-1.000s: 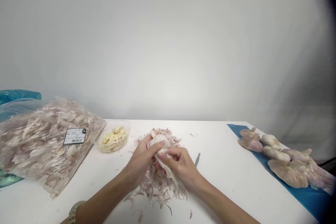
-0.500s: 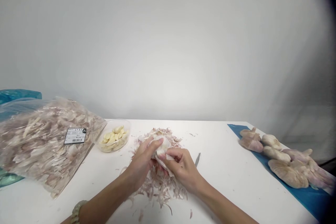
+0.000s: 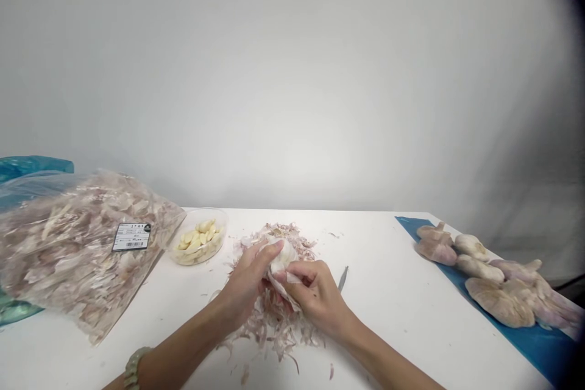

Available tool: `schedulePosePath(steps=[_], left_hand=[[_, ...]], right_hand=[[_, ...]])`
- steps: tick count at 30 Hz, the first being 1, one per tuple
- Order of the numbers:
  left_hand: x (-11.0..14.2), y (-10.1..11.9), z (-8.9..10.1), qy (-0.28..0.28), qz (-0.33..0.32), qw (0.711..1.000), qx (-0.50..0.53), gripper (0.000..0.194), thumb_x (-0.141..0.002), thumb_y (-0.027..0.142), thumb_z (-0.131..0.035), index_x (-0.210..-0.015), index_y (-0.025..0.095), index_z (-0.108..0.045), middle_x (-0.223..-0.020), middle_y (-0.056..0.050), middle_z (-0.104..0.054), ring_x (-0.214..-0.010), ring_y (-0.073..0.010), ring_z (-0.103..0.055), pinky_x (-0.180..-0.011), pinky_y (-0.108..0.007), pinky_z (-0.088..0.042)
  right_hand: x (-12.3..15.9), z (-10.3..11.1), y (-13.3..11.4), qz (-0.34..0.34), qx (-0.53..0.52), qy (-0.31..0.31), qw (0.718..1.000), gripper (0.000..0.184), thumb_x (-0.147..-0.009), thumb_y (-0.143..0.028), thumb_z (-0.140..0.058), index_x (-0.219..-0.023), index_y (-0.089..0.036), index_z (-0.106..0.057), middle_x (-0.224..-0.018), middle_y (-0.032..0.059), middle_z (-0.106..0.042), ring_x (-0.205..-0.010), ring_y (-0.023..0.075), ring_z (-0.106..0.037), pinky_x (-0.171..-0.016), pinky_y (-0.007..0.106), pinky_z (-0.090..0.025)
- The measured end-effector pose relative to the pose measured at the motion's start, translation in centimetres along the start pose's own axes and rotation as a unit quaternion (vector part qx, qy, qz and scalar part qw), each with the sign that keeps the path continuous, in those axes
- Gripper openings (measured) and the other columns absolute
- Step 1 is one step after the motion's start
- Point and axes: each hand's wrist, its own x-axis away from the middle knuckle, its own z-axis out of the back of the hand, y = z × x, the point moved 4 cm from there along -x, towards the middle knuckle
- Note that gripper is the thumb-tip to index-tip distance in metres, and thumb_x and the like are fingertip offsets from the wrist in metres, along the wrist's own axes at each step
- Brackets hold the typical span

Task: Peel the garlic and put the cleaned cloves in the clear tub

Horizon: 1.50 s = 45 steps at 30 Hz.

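Observation:
A white garlic bulb [image 3: 284, 256] is held above a heap of loose garlic skins [image 3: 278, 317] in the middle of the table. My left hand [image 3: 249, 277] wraps round the bulb from the left, its thumb lying on top. With thumb and bent fingers, my right hand [image 3: 313, 289] pinches the papery skin on the bulb's near right side. The fingertips beneath the bulb are partly hidden. To the right of my right hand lies a small grey knife [image 3: 343, 278].
Left of the heap stands a clear plastic bowl [image 3: 197, 261] with peeled cloves [image 3: 201, 236]. A large labelled bag of garlic skins [image 3: 82, 256] fills the far left. Several garlic bulbs [image 3: 500, 301] rest on a blue sheet [image 3: 530, 341] at right. A wall rises behind the table.
The left hand has turned slightly over the bulb, covering more of it. My right hand's pinch has shifted a little along the skin, which appears more folded.

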Motion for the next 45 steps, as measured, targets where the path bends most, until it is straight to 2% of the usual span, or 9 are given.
schedulePosePath(steps=[4, 7, 12, 19, 24, 29, 35, 41, 45], left_hand=[[0.1, 0.1, 0.1, 0.040, -0.001, 0.999, 0.005, 0.043, -0.067, 0.051, -0.067, -0.088, 0.014, -0.058, -0.060, 0.001, -0.057, -0.048, -0.0119, -0.054, -0.043, -0.021, -0.042], [0.3, 0.3, -0.1, 0.052, -0.012, 0.999, 0.005, 0.040, -0.067, 0.050, -0.068, -0.083, 0.014, -0.058, -0.061, 0.001, -0.057, -0.051, -0.0116, -0.054, -0.045, -0.020, -0.042], [0.3, 0.2, -0.3, 0.038, -0.044, 0.998, -0.008, 0.037, -0.073, 0.050, -0.062, -0.063, 0.016, -0.050, -0.051, 0.004, -0.048, -0.046, -0.0089, -0.048, -0.044, -0.018, -0.038], [-0.1, -1.2, 0.4, 0.038, -0.032, 0.999, -0.019, 0.040, -0.076, 0.054, -0.056, -0.065, 0.017, -0.046, -0.051, 0.004, -0.044, -0.043, -0.0095, -0.046, -0.038, -0.018, -0.035], [0.0, -1.0, 0.2, 0.039, -0.052, 0.998, -0.006, 0.039, -0.077, 0.052, -0.057, -0.065, 0.017, -0.045, -0.053, 0.005, -0.042, -0.046, -0.0070, -0.043, -0.042, -0.017, -0.033], [0.1, -0.9, 0.1, 0.044, -0.029, 0.998, 0.018, 0.040, -0.074, 0.053, -0.061, -0.063, 0.017, -0.045, -0.051, 0.005, -0.043, -0.044, -0.0076, -0.043, -0.041, -0.017, -0.033], [-0.1, -1.7, 0.5, -0.006, 0.133, 0.985, 0.112, 0.054, -0.071, 0.068, -0.052, -0.065, 0.015, -0.058, -0.055, -0.002, -0.058, -0.051, -0.0142, -0.056, -0.048, -0.024, -0.045], [0.0, -0.8, -0.1, -0.069, 0.107, 0.986, 0.109, 0.049, -0.075, 0.063, -0.051, -0.076, 0.015, -0.063, -0.062, -0.006, -0.065, -0.064, -0.0208, -0.064, -0.055, -0.029, -0.050], [-0.1, 0.2, -0.1, -0.053, 0.069, 0.985, 0.150, 0.041, -0.081, 0.052, -0.052, -0.087, 0.013, -0.065, -0.081, -0.010, -0.069, -0.082, -0.0226, -0.065, -0.072, -0.032, -0.053]], right_hand=[[0.1, 0.0, -0.2, 0.018, 0.064, 0.003, 0.998, 0.042, -0.089, -0.035, -0.048, -0.051, -0.016, -0.046, -0.044, -0.0044, -0.038, -0.042, 0.0066, -0.032, -0.042, 0.022, -0.023], [0.2, -0.1, -0.2, 0.018, 0.096, 0.004, 0.995, 0.043, -0.090, -0.035, -0.044, -0.051, -0.016, -0.046, -0.045, -0.0029, -0.041, -0.043, 0.0075, -0.035, -0.044, 0.023, -0.025], [0.2, -0.4, -0.3, 0.033, 0.122, 0.018, 0.992, 0.044, -0.090, -0.039, -0.043, -0.052, -0.017, -0.048, -0.045, -0.0017, -0.044, -0.043, 0.0087, -0.037, -0.043, 0.023, -0.027], [0.3, -0.7, -0.1, 0.053, 0.155, 0.035, 0.986, 0.043, -0.091, -0.033, -0.041, -0.052, -0.017, -0.048, -0.046, -0.0005, -0.049, -0.044, 0.0087, -0.040, -0.045, 0.023, -0.030], [0.4, -0.8, -0.5, 0.076, 0.167, 0.046, 0.982, 0.041, -0.091, -0.029, -0.041, -0.052, -0.017, -0.046, -0.047, -0.0006, -0.049, -0.045, 0.0086, -0.041, -0.047, 0.023, -0.030], [0.5, -0.8, -0.6, 0.088, 0.179, 0.054, 0.978, 0.039, -0.090, -0.026, -0.041, -0.053, -0.017, -0.045, -0.046, -0.0019, -0.045, -0.044, 0.0085, -0.038, -0.047, 0.023, -0.029], [0.6, -1.2, -1.0, 0.146, 0.188, 0.004, 0.971, 0.031, -0.088, -0.016, -0.036, -0.061, -0.019, -0.051, -0.053, -0.0018, -0.044, -0.049, 0.0104, -0.036, -0.050, 0.024, -0.030], [0.1, 0.1, -0.4, 0.107, 0.181, 0.051, 0.976, 0.031, -0.089, -0.021, -0.041, -0.063, -0.018, -0.056, -0.051, -0.0011, -0.049, -0.047, 0.0116, -0.042, -0.051, 0.025, -0.034], [0.0, 0.8, -0.5, 0.106, 0.174, 0.074, 0.976, 0.030, -0.091, -0.026, -0.042, -0.066, -0.018, -0.058, -0.054, 0.0005, -0.052, -0.051, 0.0130, -0.046, -0.054, 0.026, -0.036]])
